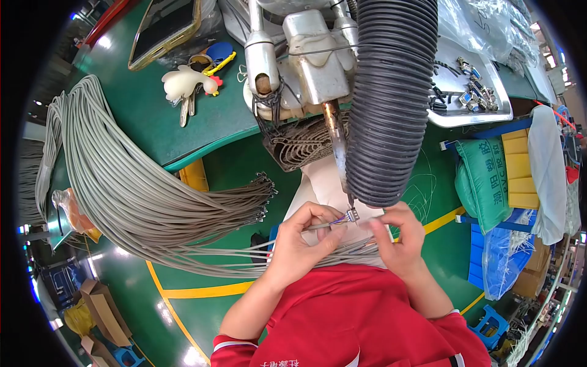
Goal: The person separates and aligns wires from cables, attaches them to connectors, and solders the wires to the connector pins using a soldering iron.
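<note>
My left hand [305, 241] pinches a grey cable [317, 227] near its end, where thin coloured wires [337, 222] fan out. Those wires lead to a small metal connector [352, 215] just beyond my fingertips. Directly over the connector points the dark tip of a soldering iron [340, 156], fixed in a metal stand; contact looks very close. To the right, my right hand [400, 235] is closed, thumb against fingers, on what appears to be thin solder wire, blurred near the connector. Several more grey cables [244, 260] run beneath my hands across my lap.
A black ribbed hose [391, 98] hangs close above my right hand. Bundled grey cables [128, 159] drape off the green table [131, 101] at left. Keys with a chicken charm [186, 85] and a phone [165, 30] lie there. A white tray [498, 85] holds connectors.
</note>
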Demonstrator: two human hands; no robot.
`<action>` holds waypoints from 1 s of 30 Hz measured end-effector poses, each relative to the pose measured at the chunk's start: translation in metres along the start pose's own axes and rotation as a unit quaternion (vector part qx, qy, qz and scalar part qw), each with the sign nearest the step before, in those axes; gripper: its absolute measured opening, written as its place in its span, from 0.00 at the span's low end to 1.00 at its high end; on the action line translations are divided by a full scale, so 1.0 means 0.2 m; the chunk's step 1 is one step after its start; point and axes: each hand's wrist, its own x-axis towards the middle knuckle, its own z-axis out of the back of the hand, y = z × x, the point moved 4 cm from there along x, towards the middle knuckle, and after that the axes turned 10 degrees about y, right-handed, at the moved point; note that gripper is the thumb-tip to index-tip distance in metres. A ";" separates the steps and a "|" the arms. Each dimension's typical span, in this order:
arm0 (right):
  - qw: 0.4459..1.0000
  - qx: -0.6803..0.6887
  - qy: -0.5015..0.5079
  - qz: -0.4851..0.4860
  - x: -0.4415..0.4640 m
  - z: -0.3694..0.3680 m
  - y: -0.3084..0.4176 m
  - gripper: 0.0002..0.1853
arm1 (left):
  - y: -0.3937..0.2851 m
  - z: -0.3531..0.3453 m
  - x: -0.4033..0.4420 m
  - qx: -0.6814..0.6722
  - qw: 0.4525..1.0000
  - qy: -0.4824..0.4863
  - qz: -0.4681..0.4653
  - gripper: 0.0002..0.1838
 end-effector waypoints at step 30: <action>0.880 -0.463 0.107 0.000 0.77 0.44 -0.09 0.04 | 0.05 0.02 -0.09 0.098 0.994 -0.029 0.037 0.06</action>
